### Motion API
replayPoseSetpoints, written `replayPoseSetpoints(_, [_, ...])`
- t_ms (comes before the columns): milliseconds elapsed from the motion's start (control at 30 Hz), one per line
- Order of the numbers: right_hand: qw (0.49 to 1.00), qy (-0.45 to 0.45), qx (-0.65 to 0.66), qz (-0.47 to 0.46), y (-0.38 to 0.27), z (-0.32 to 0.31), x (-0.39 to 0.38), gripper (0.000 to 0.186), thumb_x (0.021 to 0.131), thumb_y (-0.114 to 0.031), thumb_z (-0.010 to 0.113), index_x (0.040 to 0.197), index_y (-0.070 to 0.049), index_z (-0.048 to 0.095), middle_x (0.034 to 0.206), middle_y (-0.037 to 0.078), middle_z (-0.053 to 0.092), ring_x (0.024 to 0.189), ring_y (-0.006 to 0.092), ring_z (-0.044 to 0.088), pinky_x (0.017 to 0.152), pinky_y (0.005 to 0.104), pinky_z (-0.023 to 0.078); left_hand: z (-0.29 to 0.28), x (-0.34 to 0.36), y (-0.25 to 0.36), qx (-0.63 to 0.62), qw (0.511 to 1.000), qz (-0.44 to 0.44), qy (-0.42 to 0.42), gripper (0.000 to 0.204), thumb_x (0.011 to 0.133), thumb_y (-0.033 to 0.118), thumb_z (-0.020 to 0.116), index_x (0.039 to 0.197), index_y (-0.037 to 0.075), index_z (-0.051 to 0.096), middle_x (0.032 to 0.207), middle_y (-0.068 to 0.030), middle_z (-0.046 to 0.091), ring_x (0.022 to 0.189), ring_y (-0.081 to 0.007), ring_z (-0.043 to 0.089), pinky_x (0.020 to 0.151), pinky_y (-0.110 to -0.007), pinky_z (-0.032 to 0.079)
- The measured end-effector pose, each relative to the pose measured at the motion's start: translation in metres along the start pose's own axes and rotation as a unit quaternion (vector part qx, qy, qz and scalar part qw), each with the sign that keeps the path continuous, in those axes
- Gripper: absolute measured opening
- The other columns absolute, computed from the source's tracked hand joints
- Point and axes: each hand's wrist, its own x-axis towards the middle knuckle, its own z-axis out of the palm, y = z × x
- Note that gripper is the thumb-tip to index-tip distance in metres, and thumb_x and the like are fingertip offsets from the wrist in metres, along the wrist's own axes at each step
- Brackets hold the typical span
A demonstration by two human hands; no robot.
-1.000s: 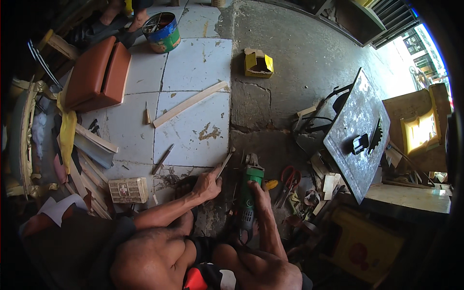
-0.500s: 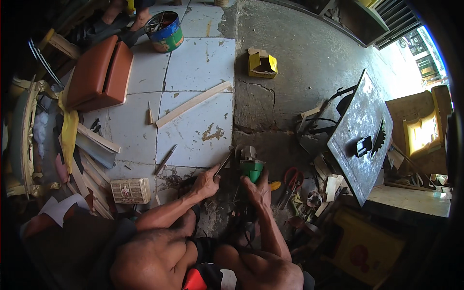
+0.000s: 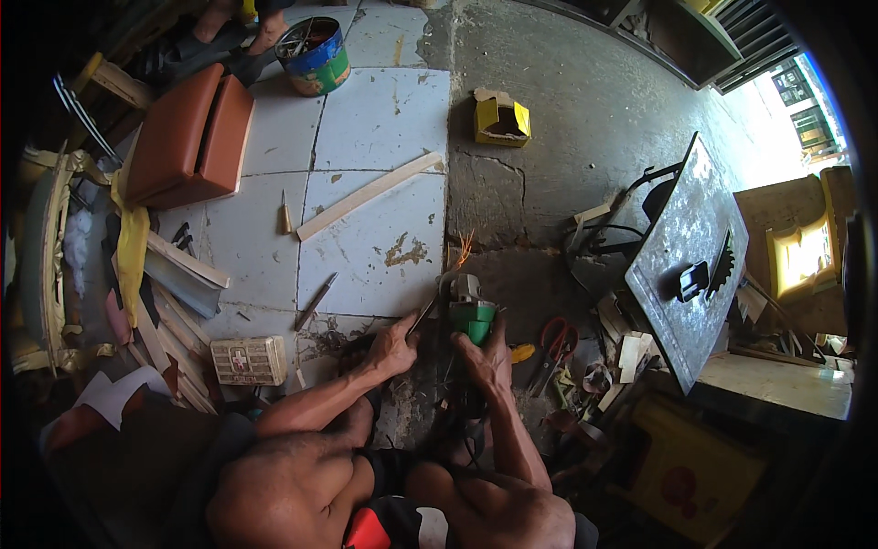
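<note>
My right hand (image 3: 487, 355) grips a green angle grinder (image 3: 470, 311) lying low over the floor, its head pointing away from me. My left hand (image 3: 391, 347) pinches a thin metal tool (image 3: 423, 311) and holds its tip against the grinder's wheel. Orange sparks (image 3: 463, 249) fly forward from the wheel over the concrete. My knees and bare forearms fill the lower middle of the view.
A wooden slat (image 3: 369, 195) and a chisel (image 3: 315, 301) lie on the white tiles. A yellow box (image 3: 501, 119), a paint can (image 3: 315, 57), brown cushions (image 3: 187, 137), a small wooden box (image 3: 248, 360), red pliers (image 3: 554, 340) and a table saw (image 3: 688, 261) surround me.
The grinder and both hands have come together; the thin tool now touches the wheel and sparks have appeared. The view has shifted slightly.
</note>
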Motion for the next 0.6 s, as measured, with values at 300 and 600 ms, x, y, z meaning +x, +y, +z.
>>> replayPoseSetpoints(300, [1.0, 0.006, 0.001, -0.01, 0.0, 0.003, -0.004, 0.103, 0.082, -0.046, 0.075, 0.159, -0.001, 0.024, 0.12, 0.037, 0.068, 0.113, 0.0506, 0.069, 0.095, 0.0502, 0.055, -0.013, -0.001, 0.021, -0.005, 0.999, -0.032, -0.011, 0.052, 0.096, 0.012, 0.06, 0.147, 0.006, 0.055, 0.134, -0.0286, 0.064, 0.127, -0.047, 0.06, 0.107, -0.048, 0.051])
replayPoseSetpoints(600, [0.999, 0.021, -0.006, -0.031, 0.003, 0.009, -0.007, 0.101, 0.084, -0.045, 0.075, 0.158, -0.001, 0.023, 0.118, 0.038, 0.068, 0.112, 0.0509, 0.069, 0.095, 0.0504, 0.055, -0.011, 0.002, 0.011, -0.033, 0.999, -0.018, -0.029, 0.051, 0.095, 0.011, 0.059, 0.146, 0.006, 0.056, 0.133, -0.0293, 0.065, 0.126, -0.0483, 0.06, 0.107, -0.049, 0.051])
